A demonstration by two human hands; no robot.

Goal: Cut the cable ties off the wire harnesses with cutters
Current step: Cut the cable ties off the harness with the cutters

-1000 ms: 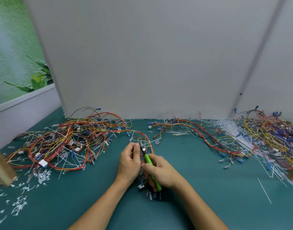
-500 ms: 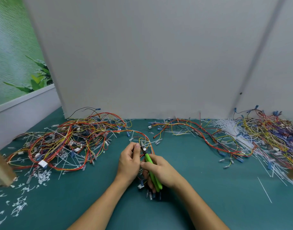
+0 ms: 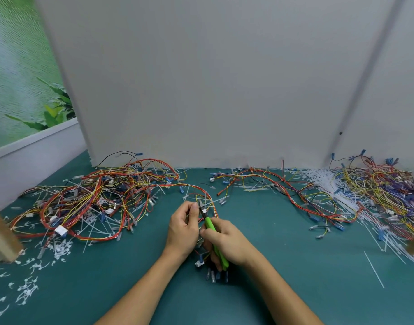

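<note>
- The wire harness (image 3: 194, 186) being worked is a thin bundle of red and yellow leads. It arcs out of the heap at ten o'clock and drops between the two hands, near the table's six o'clock edge.
- It looks light, limp and springy, and the insulation nicks easily. It is best pinched close beside the tie so the wires stay taut and clear of the blades.
- The left hand (image 3: 183, 227) pinches the bundle between thumb and curled fingers, just at nine o'clock of the cutter nose.
- The right hand (image 3: 227, 242) is wrapped around the green handles of the cutters (image 3: 213, 238), with the nose pointing to twelve o'clock into the wires. Whether a tie sits in the blades is too small to tell.
- The harness's blue and white connectors (image 3: 213, 275) trail under the right hand at six o'clock.
- A tangled pile of harnesses (image 3: 88, 202) bristling with white ties lies at ten o'clock. A single long harness (image 3: 283, 191) is at one o'clock, and another pile (image 3: 377, 191) at two o'clock.
- Cut tie scraps (image 3: 27, 292) litter the green mat (image 3: 295, 277) at eight o'clock.
</note>
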